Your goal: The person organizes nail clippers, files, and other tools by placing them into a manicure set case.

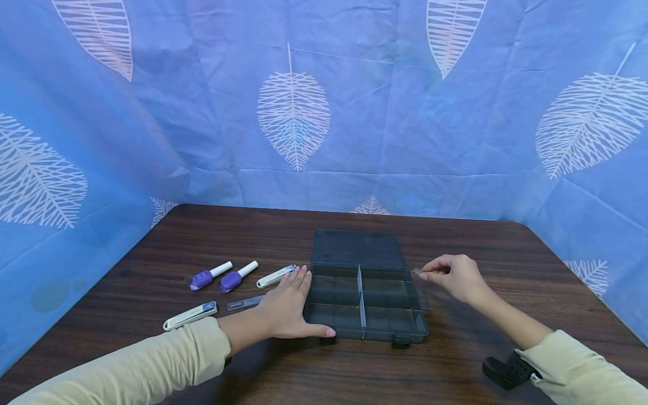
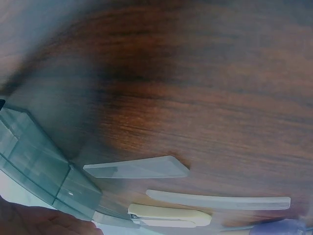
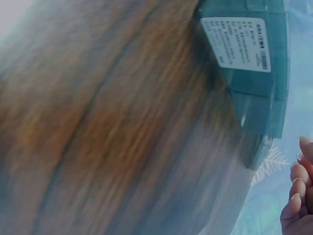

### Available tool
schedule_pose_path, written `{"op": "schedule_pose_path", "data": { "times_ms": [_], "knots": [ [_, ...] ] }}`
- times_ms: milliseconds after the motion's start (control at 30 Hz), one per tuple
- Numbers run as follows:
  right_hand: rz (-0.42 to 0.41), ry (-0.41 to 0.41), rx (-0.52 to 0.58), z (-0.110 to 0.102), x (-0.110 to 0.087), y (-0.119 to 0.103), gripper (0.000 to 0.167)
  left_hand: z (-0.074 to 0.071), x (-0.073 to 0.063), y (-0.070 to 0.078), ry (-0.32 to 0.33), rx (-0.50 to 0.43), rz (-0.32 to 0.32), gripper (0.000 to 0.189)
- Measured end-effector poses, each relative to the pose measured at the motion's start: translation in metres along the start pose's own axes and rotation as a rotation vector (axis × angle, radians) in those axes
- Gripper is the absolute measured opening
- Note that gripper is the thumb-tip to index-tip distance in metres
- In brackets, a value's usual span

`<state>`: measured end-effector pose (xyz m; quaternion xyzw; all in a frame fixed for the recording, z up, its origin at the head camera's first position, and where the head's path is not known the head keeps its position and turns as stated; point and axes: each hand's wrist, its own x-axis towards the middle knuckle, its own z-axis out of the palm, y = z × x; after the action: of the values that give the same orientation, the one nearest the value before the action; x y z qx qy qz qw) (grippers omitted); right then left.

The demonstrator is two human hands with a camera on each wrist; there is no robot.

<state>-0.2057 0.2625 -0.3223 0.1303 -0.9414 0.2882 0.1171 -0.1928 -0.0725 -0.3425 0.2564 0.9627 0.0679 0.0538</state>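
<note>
Head view, left hand (image 1: 284, 309) outstretched against divided box (image 1: 385, 333), right hand (image 1: 458, 278) pinching small clear piece (image 1: 418, 271)

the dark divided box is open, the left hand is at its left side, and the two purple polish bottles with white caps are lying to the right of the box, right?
Not quite: the two purple polish bottles lie to the left of the dark divided box, as the head view shows. The rest stands: the box is open, with the left hand at its left side.
</note>
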Motion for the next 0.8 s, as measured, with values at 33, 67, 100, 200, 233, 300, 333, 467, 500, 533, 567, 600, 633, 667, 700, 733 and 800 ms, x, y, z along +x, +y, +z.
{"op": "schedule_pose_path", "data": {
  "times_ms": [33, 67, 100, 200, 233, 300, 333, 467, 500, 533, 567, 600, 633, 667, 700, 733, 800],
  "knots": [
    [-0.010, -0.002, 0.000, 0.001, 0.002, -0.001, 0.008, 0.000, 0.000, 0.000, 0.000, 0.002, 0.001, 0.113],
    [-0.012, -0.011, 0.003, 0.001, 0.003, -0.002, 0.009, 0.000, 0.000, 0.000, 0.001, 0.002, 0.001, 0.113],
    [-0.009, -0.020, 0.009, 0.002, 0.004, -0.003, 0.009, 0.000, 0.000, 0.000, 0.002, 0.003, 0.003, 0.113],
    [-0.013, -0.040, 0.025, 0.006, 0.007, -0.008, 0.010, 0.000, 0.000, 0.000, 0.004, 0.003, 0.007, 0.112],
    [-0.012, -0.050, 0.032, 0.007, 0.008, -0.010, 0.011, 0.000, 0.000, 0.000, 0.003, 0.003, 0.008, 0.112],
    [-0.008, -0.070, 0.045, 0.009, 0.011, -0.014, 0.012, -0.001, 0.000, 0.000, 0.000, 0.002, 0.009, 0.112],
    [-0.011, -0.078, 0.049, 0.010, 0.012, -0.016, 0.013, -0.001, 0.000, 0.000, -0.002, 0.002, 0.008, 0.112],
    [-0.016, -0.115, 0.066, 0.015, 0.017, -0.021, 0.013, -0.001, 0.000, 0.000, -0.006, 0.006, 0.005, 0.112],
    [-0.021, -0.124, 0.072, 0.017, 0.019, -0.023, 0.013, -0.001, 0.000, 0.001, -0.006, 0.007, 0.005, 0.112],
    [-0.026, -0.133, 0.074, 0.019, 0.020, -0.024, 0.013, -0.002, 0.000, 0.001, -0.006, 0.008, 0.005, 0.112],
    [-0.029, -0.141, 0.078, 0.020, 0.022, -0.025, 0.012, -0.002, 0.000, 0.001, -0.007, 0.009, 0.005, 0.112],
    [-0.035, -0.150, 0.082, 0.022, 0.023, -0.026, 0.012, -0.002, 0.000, 0.001, -0.008, 0.010, 0.005, 0.112],
    [-0.041, -0.158, 0.084, 0.024, 0.024, -0.027, 0.011, -0.002, -0.001, 0.001, -0.010, 0.010, 0.004, 0.112],
    [-0.050, -0.164, 0.084, 0.025, 0.025, -0.027, 0.011, -0.002, -0.001, 0.001, -0.011, 0.010, 0.003, 0.113],
    [-0.057, -0.170, 0.085, 0.027, 0.026, -0.028, 0.010, -0.002, -0.001, 0.001, -0.013, 0.011, 0.002, 0.113],
    [-0.063, -0.175, 0.086, 0.029, 0.027, -0.029, 0.009, -0.002, -0.001, 0.001, -0.012, 0.012, 0.003, 0.112],
    [-0.074, -0.185, 0.082, 0.032, 0.028, -0.031, 0.008, -0.003, -0.001, 0.001, -0.016, 0.013, 0.000, 0.113]
  ]
}}
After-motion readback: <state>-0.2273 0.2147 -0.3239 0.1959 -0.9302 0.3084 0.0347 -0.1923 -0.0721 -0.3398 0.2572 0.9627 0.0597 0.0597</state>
